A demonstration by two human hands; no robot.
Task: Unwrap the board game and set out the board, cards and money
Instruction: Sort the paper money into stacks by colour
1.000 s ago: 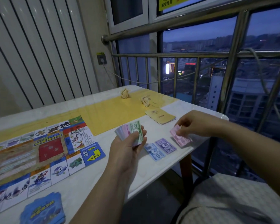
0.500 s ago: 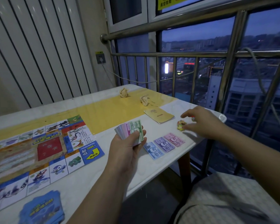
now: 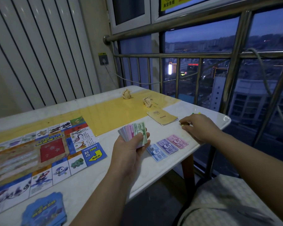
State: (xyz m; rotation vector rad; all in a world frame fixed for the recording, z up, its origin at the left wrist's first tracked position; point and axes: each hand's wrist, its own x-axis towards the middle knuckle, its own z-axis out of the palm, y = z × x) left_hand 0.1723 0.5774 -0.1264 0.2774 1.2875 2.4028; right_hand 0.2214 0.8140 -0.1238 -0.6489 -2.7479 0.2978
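Left hand [image 3: 132, 150], raised, grips the fanned money [image 3: 133, 132].

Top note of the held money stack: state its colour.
Green, seen in the head view atop the money stack in the left hand.

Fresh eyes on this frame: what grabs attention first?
The left hand at centre grips a fanned wad of play money, with three notes laid in a row on the table just to its right. The colourful game board lies open on the left. Behind the railing, a dusk skyline fills the upper right.
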